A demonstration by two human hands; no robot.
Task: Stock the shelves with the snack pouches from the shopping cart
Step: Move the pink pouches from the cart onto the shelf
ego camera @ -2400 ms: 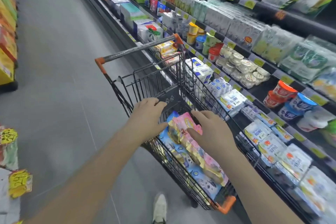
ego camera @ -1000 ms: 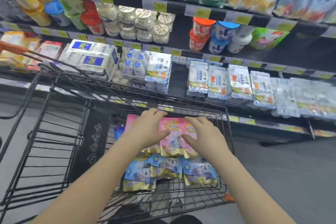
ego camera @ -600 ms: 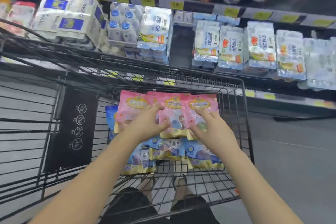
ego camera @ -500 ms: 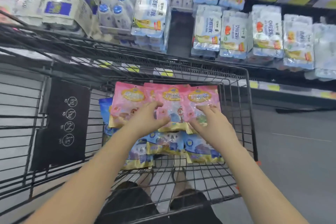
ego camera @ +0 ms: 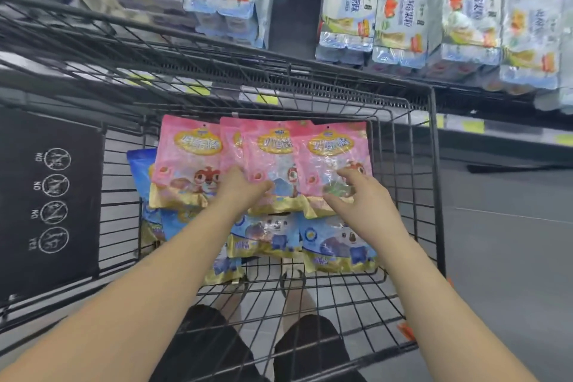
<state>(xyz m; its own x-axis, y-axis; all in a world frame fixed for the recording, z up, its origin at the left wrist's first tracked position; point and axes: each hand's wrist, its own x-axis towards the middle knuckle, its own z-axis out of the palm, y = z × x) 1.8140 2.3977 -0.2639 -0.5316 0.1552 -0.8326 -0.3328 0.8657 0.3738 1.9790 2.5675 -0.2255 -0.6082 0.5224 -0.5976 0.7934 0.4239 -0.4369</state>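
Touching glossy pink plastic snack pouches (ego camera: 273,149) inside the black wire shopping cart (ego camera: 433,149), left hand (ego camera: 245,191) flat, right hand (ego camera: 364,198) fingers spread.

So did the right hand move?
Yes. The right hand drew back toward the person: fingertips were near the rightmost pink pouch's top, now at its middle.

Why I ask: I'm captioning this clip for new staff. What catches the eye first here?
The row of pink pouches at the far end of the wire cart, overlapping blue pouches nearer the person. Both hands touch the pink row, the left hand near its middle and the right hand on the rightmost pouch. Beyond the cart, white and blue multipacks fill the shelf.
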